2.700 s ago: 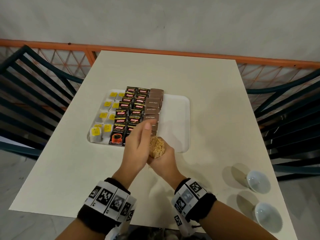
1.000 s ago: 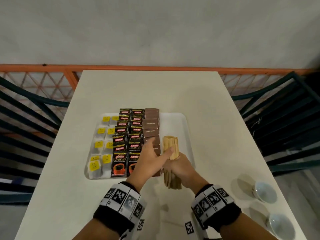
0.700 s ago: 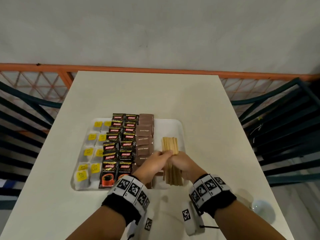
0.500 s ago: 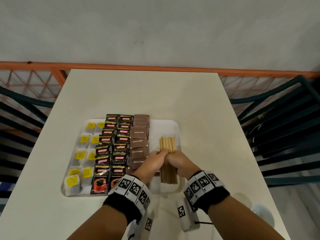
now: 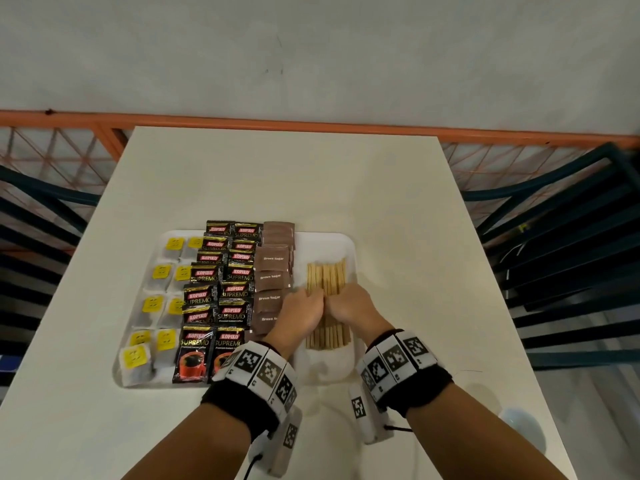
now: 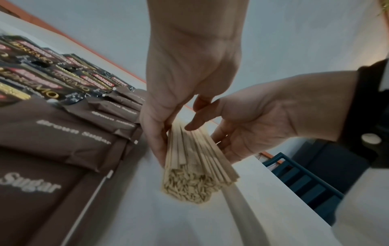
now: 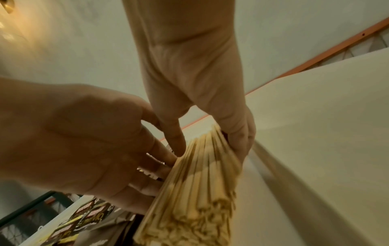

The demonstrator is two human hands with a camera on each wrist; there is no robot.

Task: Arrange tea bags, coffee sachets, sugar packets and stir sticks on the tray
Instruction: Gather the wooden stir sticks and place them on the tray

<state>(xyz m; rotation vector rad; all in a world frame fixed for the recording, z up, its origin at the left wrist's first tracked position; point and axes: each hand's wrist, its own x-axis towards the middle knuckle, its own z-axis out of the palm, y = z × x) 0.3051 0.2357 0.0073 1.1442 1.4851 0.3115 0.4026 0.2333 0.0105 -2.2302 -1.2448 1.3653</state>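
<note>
A pale wall stands behind an orange railing [image 5: 311,124] with diamond mesh, and dark slatted chairs [image 5: 568,244] flank a cream table [image 5: 277,174] on both sides. On the table sits a white tray [image 5: 348,242], filled from left to right in columns. At the far left lie two columns of tea bags [image 5: 162,282] with yellow tags; the print on the tags is too small to read. Next come two columns of black coffee sachets [image 5: 221,292] marked "KOPIKO" in red and "SUPREMO" in gold, the nearest ones showing a red cup and a smaller line that seems to read "Premium Instant Coffee". Beside them runs a column of overlapping brown sugar packets [image 5: 273,268] lettered "Brown Sugar" in white. At the right part of the tray lies a bundle of pale wooden stir sticks [image 5: 327,278], lengthwise away from the person, just beside the sugar column. Both hands meet over the middle of the bundle: the left hand [image 5: 301,311] has its fingers lying along the bundle's left flank with the thumb on top, and the right hand [image 5: 349,306] cups the right flank, thumb pressed on the upper sticks. From the wrist views the fingers of each hand are curled round the sticks, which fan slightly at the near end. Each wrist wears a black band with square black-and-white coded markers [image 5: 268,372]. A small white bowl [image 5: 519,422] shows at the table's near right corner.
</note>
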